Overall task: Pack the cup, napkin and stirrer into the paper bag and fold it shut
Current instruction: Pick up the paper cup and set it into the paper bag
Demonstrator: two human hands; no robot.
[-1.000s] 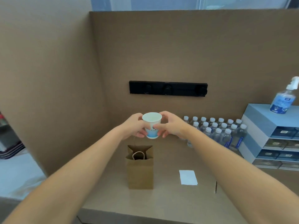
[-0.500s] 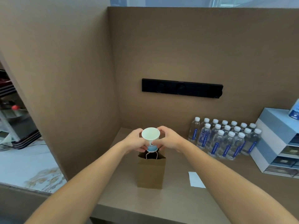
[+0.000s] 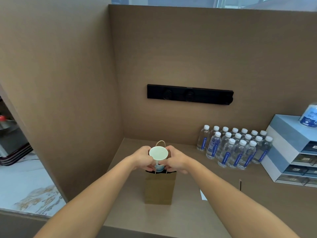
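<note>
1. Cup [image 3: 158, 158] sits upright between both hands, its base just entering the open mouth of the paper bag [image 3: 160, 188]; the two-sided hold likely keeps it level for a straight drop.
2. Left hand [image 3: 143, 158] and right hand [image 3: 175, 160] each pinch the cup's wall from opposite sides, fingertips low on the printed part, rim clear above them.
3. Bag stands upright on the desk [image 3: 188, 217], mouth spread, one handle [image 3: 160, 143] rising behind the cup; a standing bag lets the cup go in without anyone holding it open.
4. Napkin [image 3: 203, 194] lies flat on the desk to the right of the bag, mostly hidden by the right forearm, and the stirrer [image 3: 240, 184] lies further right; both are not yet packed.
5. Water bottles [image 3: 233, 150] and a drawer unit [image 3: 295, 152] stand at the back right, well apart from the work.
</note>
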